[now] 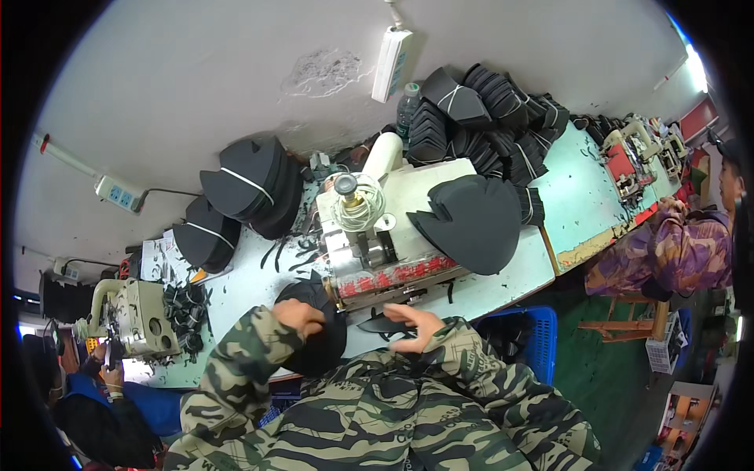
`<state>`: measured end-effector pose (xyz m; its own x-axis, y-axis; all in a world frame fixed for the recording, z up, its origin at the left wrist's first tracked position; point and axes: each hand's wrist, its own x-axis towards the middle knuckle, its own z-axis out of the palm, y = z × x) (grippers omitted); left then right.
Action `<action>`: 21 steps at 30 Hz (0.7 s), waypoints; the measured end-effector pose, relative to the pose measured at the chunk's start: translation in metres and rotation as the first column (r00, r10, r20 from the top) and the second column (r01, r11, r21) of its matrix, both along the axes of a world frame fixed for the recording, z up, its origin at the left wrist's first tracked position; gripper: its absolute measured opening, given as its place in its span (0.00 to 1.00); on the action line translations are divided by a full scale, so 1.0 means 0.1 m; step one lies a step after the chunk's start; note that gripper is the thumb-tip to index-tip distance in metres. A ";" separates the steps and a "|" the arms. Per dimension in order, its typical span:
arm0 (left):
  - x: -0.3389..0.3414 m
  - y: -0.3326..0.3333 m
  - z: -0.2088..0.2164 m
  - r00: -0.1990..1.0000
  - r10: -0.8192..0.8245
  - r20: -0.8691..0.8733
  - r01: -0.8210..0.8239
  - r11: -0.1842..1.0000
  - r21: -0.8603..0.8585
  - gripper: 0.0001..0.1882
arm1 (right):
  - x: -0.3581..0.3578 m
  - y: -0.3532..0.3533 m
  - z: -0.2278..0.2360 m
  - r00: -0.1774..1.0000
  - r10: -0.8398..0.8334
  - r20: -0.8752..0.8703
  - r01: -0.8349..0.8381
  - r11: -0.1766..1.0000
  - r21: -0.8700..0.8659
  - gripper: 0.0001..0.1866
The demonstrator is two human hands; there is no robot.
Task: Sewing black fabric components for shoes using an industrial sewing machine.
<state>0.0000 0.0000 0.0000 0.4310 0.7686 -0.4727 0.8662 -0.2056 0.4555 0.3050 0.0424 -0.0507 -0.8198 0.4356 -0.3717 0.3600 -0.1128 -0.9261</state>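
Note:
My left hand (298, 315) rests over a pile of black flat pieces (323, 345) at the table's near edge. Its fingers are bent together; what they hold, if anything, is hidden. To the right, my right hand (418, 326) is open, thumb and fingers apart, beside a thin black curved piece (379, 323) on the table. In front of both hands stands a cream bench machine (322, 212) with a worn red front strip and a coil of pale cord on top. A stack of black curved sheets (475, 224) lies on the machine's right side.
Banded black stacks (255, 184) stand at the left back, more bundles (455, 98) at the right back beside a plastic bottle (408, 106). A blue basket (543, 337) stands below the right edge. Another machine (137, 318) is at left; people (667, 251) sit at both sides.

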 end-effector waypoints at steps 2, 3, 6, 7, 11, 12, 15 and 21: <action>0.32 0.18 0.22 0.927 -0.115 0.358 0.087 0.992 0.093 0.11 | 0.13 -0.02 -0.09 0.995 -0.045 -0.091 0.054 0.994 0.095 0.46; 0.51 0.25 0.50 0.883 0.237 0.406 -0.206 0.971 -0.119 0.10 | 0.09 -0.02 -0.20 0.976 -0.107 -0.188 0.103 0.994 -0.033 0.42; 0.59 0.29 0.30 0.765 0.519 0.382 -0.541 0.839 -0.055 0.08 | -0.11 0.02 -0.19 0.883 -0.470 0.010 0.457 0.853 -0.251 0.20; 0.59 0.29 0.06 0.781 0.482 0.397 -0.556 0.826 0.091 0.09 | -0.17 0.06 0.01 0.804 -0.587 -0.088 0.563 0.801 -0.204 0.16; 0.67 0.55 -0.20 0.819 0.496 0.290 -0.555 0.813 0.175 0.12 | -0.17 0.28 0.12 0.812 -0.583 0.012 0.581 0.806 -0.112 0.16; 0.66 0.60 -0.17 0.829 0.524 0.194 -0.555 0.813 0.177 0.14 | -0.21 0.32 0.12 0.833 -0.553 0.009 0.552 0.830 -0.083 0.16; 0.59 0.68 -0.20 0.823 0.557 0.115 -0.569 0.805 0.167 0.16 | -0.28 0.41 0.00 0.855 -0.518 0.017 0.518 0.853 -0.058 0.18; 0.67 0.85 -0.19 0.821 0.528 0.217 -0.560 0.818 0.130 0.15 | -0.18 0.07 -0.20 0.780 -0.622 -0.066 0.549 0.732 -0.404 0.18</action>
